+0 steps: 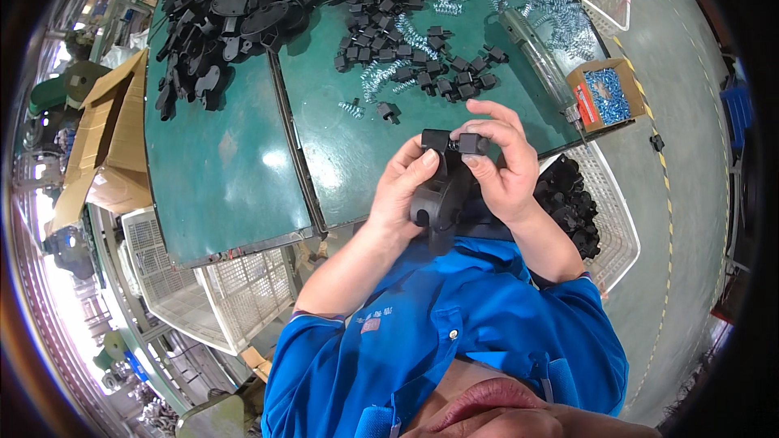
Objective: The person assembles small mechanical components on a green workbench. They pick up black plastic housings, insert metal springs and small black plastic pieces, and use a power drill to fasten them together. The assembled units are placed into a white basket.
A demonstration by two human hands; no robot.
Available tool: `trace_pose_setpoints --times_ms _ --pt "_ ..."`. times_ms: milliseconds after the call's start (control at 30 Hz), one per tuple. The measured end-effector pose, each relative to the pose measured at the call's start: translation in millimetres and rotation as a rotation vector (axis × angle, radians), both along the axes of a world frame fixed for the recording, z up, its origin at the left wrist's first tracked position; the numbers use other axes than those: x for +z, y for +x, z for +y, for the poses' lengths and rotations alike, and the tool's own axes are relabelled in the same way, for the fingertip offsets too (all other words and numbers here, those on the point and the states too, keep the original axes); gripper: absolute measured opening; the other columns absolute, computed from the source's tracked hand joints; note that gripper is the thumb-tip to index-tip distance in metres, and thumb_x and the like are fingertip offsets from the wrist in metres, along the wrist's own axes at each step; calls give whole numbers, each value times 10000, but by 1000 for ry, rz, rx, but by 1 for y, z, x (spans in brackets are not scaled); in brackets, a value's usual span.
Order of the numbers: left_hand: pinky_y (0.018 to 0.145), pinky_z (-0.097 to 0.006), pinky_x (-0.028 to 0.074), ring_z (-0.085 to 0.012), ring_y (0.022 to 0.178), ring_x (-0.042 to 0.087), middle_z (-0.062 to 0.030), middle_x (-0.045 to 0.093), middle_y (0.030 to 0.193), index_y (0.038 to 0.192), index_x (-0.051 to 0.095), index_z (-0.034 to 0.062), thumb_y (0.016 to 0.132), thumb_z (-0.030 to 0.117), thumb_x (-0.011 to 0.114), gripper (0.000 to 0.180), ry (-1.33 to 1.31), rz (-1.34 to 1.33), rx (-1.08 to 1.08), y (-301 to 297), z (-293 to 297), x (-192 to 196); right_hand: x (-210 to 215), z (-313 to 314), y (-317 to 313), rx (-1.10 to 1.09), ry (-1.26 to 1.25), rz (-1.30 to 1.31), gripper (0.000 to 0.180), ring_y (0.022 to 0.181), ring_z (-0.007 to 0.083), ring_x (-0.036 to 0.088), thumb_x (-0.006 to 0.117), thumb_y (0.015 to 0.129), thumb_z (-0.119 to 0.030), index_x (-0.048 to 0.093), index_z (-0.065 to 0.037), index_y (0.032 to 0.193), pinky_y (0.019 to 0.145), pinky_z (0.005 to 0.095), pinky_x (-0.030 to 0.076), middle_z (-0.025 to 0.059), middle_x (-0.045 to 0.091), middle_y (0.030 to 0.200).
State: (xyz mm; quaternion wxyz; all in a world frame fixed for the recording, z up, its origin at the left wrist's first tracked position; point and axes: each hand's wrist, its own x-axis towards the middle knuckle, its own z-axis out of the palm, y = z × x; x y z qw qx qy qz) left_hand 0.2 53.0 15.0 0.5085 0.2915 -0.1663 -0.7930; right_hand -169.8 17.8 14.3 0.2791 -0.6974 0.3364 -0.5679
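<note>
Hands meet above the tabletop (243, 178); left hand (403, 186) grips the black housing (438, 199), long axis upright. Right hand (499, 162) pinches a small block (471, 143) at its top end, nearer.

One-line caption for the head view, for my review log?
Both hands, left hand and right hand, hold a black plastic part above a green workbench strewn with springs.

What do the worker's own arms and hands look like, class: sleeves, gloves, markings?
Both hands, left hand and right hand, are bare, with no gloves, rings or watch visible. The forearms are uncovered. Short bright blue sleeves of a work shirt end above the elbows, with thin pale trim at the cuffs.
</note>
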Motion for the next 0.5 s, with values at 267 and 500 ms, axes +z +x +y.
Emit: trace_pose_setpoints --times_ms 267,500 --pt "920 -326 539 -182 1061 635 -81 608 1213 1369 478 60 956 292 649 503 101 174 27 -20 5 9 0 1 3 -141 -127 94 278 1127 374 595 751 832 -184 644 -27 1035 918 439 487 102 689 999" --pt "909 -306 521 -156 1036 625 -69 644 1147 1324 544 22 889 207 738 511 -141 -61 42 6 1 -7 36 1 -8 -111 -123 537 279 1062 336 618 764 748 -134 668 -21 984 893 444 481 110 660 1006"
